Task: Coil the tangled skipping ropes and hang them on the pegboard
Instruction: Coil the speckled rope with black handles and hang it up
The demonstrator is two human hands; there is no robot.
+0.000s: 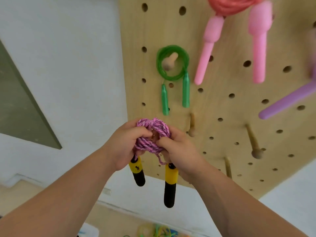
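Had left hand [123, 146] and right hand [181, 151] gripping the coiled pink rope [153, 129] at the pegboard [222, 108] near a bare peg [192, 128], with green rope [172, 64] and red rope [229, 5] already hung, and looked like more tangle [153, 230] left below.

The light wooden pegboard [222, 107] ahead of me carries everything. A coiled translucent green plastic skipping rope [172, 48] hangs on it, with a round-headed wooden peg [168, 64] poking through its ring and its two green handles [185, 89] dangling below. Higher up hangs a coiled pink skipping rope [229, 4], its two fat pink handles [259, 45] pointing down. At the right edge a purple handle [287, 101] slants across the board. Three bare wooden pegs [254, 144] jut out lower down. Far below, on the tan floor [111, 219], lies a blurred tangle of yellow and green cords [153, 229].
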